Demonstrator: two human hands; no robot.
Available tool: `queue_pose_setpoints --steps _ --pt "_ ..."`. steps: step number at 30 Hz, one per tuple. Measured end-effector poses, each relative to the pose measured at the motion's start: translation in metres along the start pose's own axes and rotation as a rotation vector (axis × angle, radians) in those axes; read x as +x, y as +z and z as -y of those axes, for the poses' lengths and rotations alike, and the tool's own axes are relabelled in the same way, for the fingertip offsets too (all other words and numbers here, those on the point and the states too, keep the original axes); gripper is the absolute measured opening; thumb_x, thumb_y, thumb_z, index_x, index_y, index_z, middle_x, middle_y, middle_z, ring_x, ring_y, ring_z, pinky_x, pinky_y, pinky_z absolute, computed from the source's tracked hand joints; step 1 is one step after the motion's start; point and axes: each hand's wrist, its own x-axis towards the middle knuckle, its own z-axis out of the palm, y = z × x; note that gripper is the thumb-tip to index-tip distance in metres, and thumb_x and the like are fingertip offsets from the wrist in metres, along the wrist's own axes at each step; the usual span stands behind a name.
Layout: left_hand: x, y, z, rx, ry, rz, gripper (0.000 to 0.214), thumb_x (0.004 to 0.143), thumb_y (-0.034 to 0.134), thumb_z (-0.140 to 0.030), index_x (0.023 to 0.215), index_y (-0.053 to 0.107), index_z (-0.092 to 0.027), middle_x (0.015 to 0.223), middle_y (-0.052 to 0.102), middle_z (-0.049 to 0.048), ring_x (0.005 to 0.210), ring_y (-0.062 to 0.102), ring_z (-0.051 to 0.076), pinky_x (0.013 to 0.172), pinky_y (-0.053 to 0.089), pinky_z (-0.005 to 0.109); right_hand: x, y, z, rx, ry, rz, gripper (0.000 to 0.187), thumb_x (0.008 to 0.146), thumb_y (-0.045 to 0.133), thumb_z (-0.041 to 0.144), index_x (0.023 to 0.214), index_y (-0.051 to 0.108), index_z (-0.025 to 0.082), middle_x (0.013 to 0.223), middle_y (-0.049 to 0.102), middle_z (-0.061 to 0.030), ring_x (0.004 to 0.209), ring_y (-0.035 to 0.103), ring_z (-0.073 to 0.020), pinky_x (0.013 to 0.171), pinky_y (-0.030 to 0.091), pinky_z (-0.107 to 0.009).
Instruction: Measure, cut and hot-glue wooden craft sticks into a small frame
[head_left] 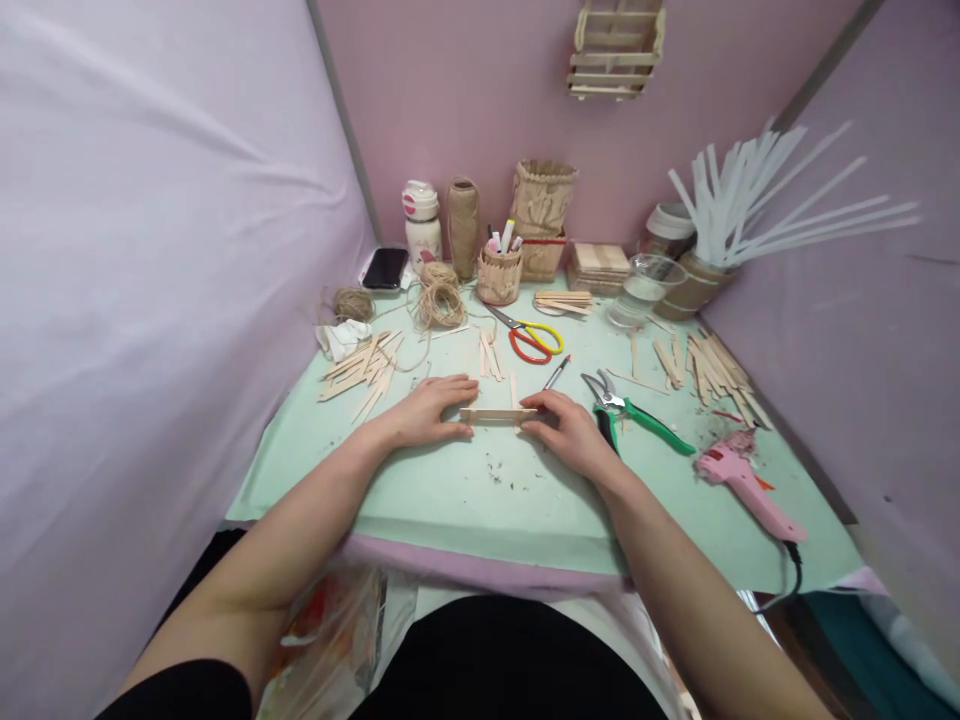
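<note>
A small craft-stick piece (pixel 495 416) stands on the pale green table between my hands, with one upright stick (pixel 513 390) rising behind it near the right end. My left hand (pixel 427 412) has its thumb and fingers round the left end of the piece. At the right end, my right hand (pixel 566 428) pinches it, the fingertips partly hidden. A red-tipped pen (pixel 556 373) lies just behind my right hand. Green-handled pruning shears (pixel 611 402) rest beside it on the right, and scissors (pixel 526 335) with red and yellow handles lie farther back.
A pink glue gun (pixel 750 488) with a black cord lies at right. Loose craft sticks are piled at left (pixel 364 372) and right (pixel 720 370). Twine (pixel 439 298), a marker holder (pixel 499 277), a plastic cup (pixel 645 292) and a white bottle (pixel 423 228) stand along the back.
</note>
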Motion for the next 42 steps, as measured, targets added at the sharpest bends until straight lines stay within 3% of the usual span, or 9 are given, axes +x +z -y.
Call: queue_pose_setpoints --steps 8,22,29,32,35,42 --pt "0.001 0.002 0.001 0.011 -0.003 0.003 0.068 0.087 0.062 -0.061 0.139 0.055 -0.019 0.151 0.047 0.0156 0.144 0.038 0.034 0.116 0.031 0.051 0.001 0.000 -0.001 -0.011 -0.002 -0.034 0.017 0.080 0.067 0.027 0.097 0.069 0.022 0.094 0.071 -0.0050 0.087 0.064 -0.0208 0.081 0.051 -0.037" --pt "0.000 0.001 -0.001 0.016 -0.031 -0.036 0.064 0.085 0.065 -0.060 0.135 0.057 -0.019 0.148 0.051 0.0153 0.140 0.042 0.034 0.113 0.032 0.051 0.001 -0.001 -0.004 -0.069 0.052 0.017 0.022 0.077 0.065 0.018 0.099 0.066 0.022 0.093 0.068 -0.0040 0.090 0.062 -0.0209 0.085 0.048 -0.038" --pt "0.003 -0.015 -0.033 0.057 -0.019 -0.042 0.081 0.082 0.070 -0.059 0.145 0.043 -0.016 0.154 0.042 0.0178 0.144 0.035 0.034 0.114 0.029 0.047 -0.001 0.001 -0.003 -0.074 0.051 0.002 0.046 0.074 0.074 0.027 0.118 0.062 0.022 0.118 0.068 -0.0089 0.113 0.060 -0.0273 0.099 0.044 -0.048" --pt "0.012 -0.029 -0.055 0.121 -0.038 0.004 0.059 0.087 0.068 -0.049 0.135 0.053 -0.018 0.140 0.058 0.0131 0.133 0.050 0.030 0.108 0.034 0.044 -0.001 0.005 -0.005 -0.095 0.007 0.003 0.054 0.077 0.074 0.029 0.128 0.058 0.025 0.128 0.066 -0.0095 0.123 0.057 -0.0293 0.105 0.038 -0.051" --pt "0.024 -0.032 -0.067 0.194 -0.040 0.042 0.036 0.089 0.067 -0.040 0.117 0.064 -0.019 0.118 0.070 0.0081 0.113 0.063 0.026 0.100 0.037 0.041 -0.001 0.010 -0.005 -0.111 -0.040 0.011 0.055 0.081 0.071 0.029 0.133 0.053 0.026 0.133 0.064 -0.0100 0.126 0.055 -0.0291 0.106 0.035 -0.051" --pt "0.032 0.000 -0.057 0.250 -0.038 -0.029 0.018 0.095 0.056 -0.030 0.100 0.069 -0.019 0.101 0.071 0.0063 0.101 0.063 0.025 0.087 0.036 0.038 -0.001 0.015 -0.003 -0.127 -0.091 0.032 0.045 0.085 0.067 0.026 0.128 0.054 0.026 0.127 0.067 -0.0082 0.116 0.062 -0.0253 0.104 0.035 -0.049"
